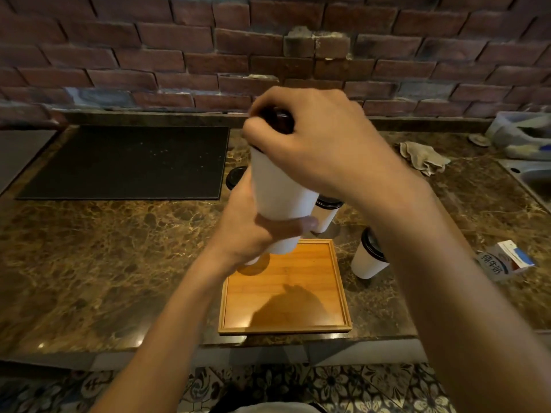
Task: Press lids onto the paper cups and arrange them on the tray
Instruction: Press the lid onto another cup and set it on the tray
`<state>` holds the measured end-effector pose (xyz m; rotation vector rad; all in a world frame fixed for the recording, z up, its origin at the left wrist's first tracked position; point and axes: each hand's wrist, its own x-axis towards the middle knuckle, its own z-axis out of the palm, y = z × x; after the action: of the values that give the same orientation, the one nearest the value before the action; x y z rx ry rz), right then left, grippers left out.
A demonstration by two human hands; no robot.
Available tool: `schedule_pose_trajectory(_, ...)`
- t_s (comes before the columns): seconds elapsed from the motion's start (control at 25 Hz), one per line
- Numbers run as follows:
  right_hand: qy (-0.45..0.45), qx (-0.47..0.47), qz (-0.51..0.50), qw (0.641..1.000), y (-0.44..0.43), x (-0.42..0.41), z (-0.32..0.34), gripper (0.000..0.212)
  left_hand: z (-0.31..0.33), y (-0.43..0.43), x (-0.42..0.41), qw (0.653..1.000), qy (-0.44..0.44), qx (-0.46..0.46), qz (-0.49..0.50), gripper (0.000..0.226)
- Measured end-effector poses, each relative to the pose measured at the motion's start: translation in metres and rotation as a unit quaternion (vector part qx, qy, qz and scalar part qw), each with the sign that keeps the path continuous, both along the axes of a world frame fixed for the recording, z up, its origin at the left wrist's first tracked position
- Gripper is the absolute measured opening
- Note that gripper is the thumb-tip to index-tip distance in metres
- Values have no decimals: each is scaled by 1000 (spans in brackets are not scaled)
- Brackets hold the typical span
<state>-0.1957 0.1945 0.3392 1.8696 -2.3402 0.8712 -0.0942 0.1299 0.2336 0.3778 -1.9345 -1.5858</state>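
I hold a tall white paper cup point(278, 189) in the air above the far end of the wooden tray point(340, 293). My left hand point(253, 231) grips the cup's lower part from the left. My right hand point(313, 144) curls over its top, fingers round the black lid point(278, 123), which is mostly hidden. On the counter stand three lidded white cups: one point(326, 213) just behind the tray, one point(368, 257) to the tray's right, and one point(235, 177) partly hidden behind the held cup.
A black mat point(128, 162) lies at the back left of the marble counter point(104, 263). A crumpled cloth point(423, 158) and a small milk carton point(504, 260) lie to the right. A sink point(533, 180) and a plastic container point(521, 135) sit at the far right. A brick wall runs behind.
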Motion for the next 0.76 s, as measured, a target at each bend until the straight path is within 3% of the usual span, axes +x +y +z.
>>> schedule_pose_trajectory(0.08,37,-61,-90,993,-5,8,-4,32,0,5,-4,998,23,-7,52,85)
schedule_pose_trajectory(0.16,-1,-111,20,994,-3,5,4,27,1,-3,-1,999,46,2,23,85)
schedule_pose_trajectory(0.24,-62,-88,188,976,5,-5,20,19,5,-16,4,997,25,22,-69,92)
schedule_pose_trajectory(0.32,-95,-43,260,960,8,-15,28,19,9,-23,4,988,-4,38,-147,88)
schedule_pose_trajectory(0.44,-50,-9,84,995,0,-6,19,26,8,-17,-3,996,28,17,-82,71)
schedule_pose_trajectory(0.52,14,-34,-51,998,-8,3,10,33,6,-8,-7,998,62,-5,-7,72)
schedule_pose_trajectory(0.56,25,-69,-60,996,-9,6,10,33,6,-7,-8,997,75,-14,18,74)
schedule_pose_trajectory(0.64,-21,-113,22,993,-5,3,19,29,9,-13,-6,996,80,-31,9,80)
schedule_pose_trajectory(0.76,-65,-80,188,977,2,-11,29,22,15,-28,0,994,30,-6,-102,91)
